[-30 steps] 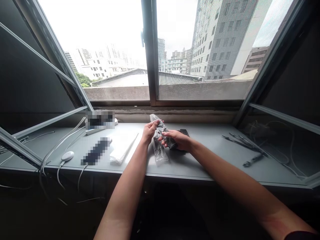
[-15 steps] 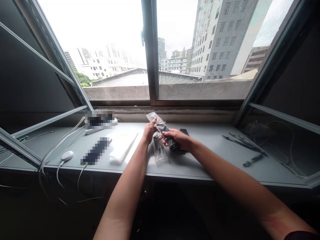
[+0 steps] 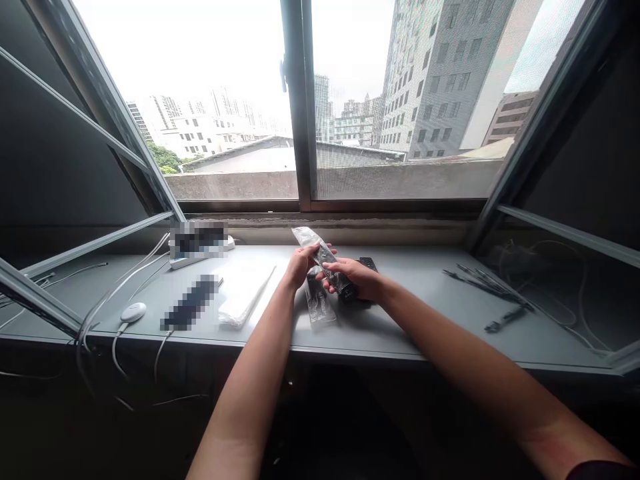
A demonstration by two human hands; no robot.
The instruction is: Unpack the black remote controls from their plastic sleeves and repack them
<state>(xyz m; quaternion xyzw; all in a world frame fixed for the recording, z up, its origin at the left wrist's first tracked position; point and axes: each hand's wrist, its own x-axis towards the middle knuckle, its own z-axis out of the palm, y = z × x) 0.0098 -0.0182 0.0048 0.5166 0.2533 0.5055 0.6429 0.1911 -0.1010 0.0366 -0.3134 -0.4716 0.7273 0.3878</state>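
Note:
Both hands hold a long black remote control (image 3: 345, 288) partly inside a clear plastic bag (image 3: 307, 236), tilted above the table. My left hand (image 3: 300, 265) pinches the bag near its middle, with the loose upper end sticking out beyond the fingers. My right hand (image 3: 357, 275) is wrapped round the lower part, thumb on top. Below them a second clear bag (image 3: 321, 310) with a dark item in it lies on the table. Behind my right hand, black remotes (image 3: 369, 263) lie on the table, mostly covered by that hand.
A stack of white bags (image 3: 246, 293) lies left of my hands, beside a blurred dark phone-like item (image 3: 190, 303) and a white puck on a cable (image 3: 134, 312). A power strip (image 3: 203, 257) stands at the back left. Dark pen-like sticks (image 3: 485, 283) lie at right.
My left hand has shifted slightly down and its fingers now lie further across the bag. The bag's upper end has dipped a little. My right hand is nearly unchanged.

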